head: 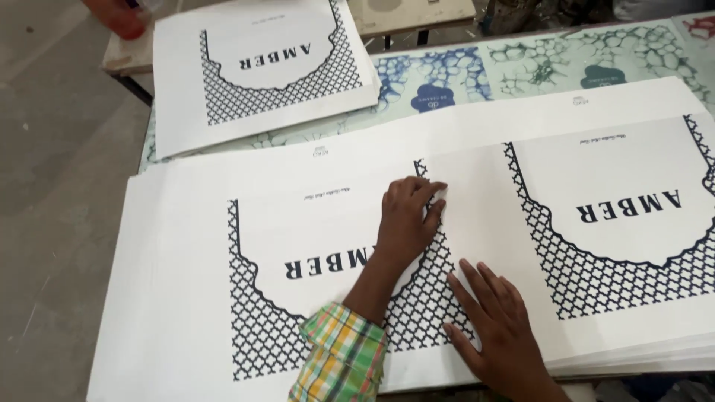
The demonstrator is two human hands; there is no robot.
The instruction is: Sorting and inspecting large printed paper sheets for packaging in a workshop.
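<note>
A thick stack of large white printed sheets (179, 246), each with a dark lattice pattern and dark lettering, lies across the table. My left hand (406, 219), in a green and yellow plaid sleeve, rests on the top sheet with fingertips pinching or pressing at a vertical fold or sheet edge near the middle. My right hand (495, 327) lies flat, fingers spread, pressing the top sheet down near the front edge of the stack.
A smaller folded sheet with the same pattern (261, 67) lies at the back left. Under the stacks the table holds sheets with a blue-green marbled print (521, 63). Grey floor (59, 186) lies to the left. Another person's hand (115, 16) shows at the top left.
</note>
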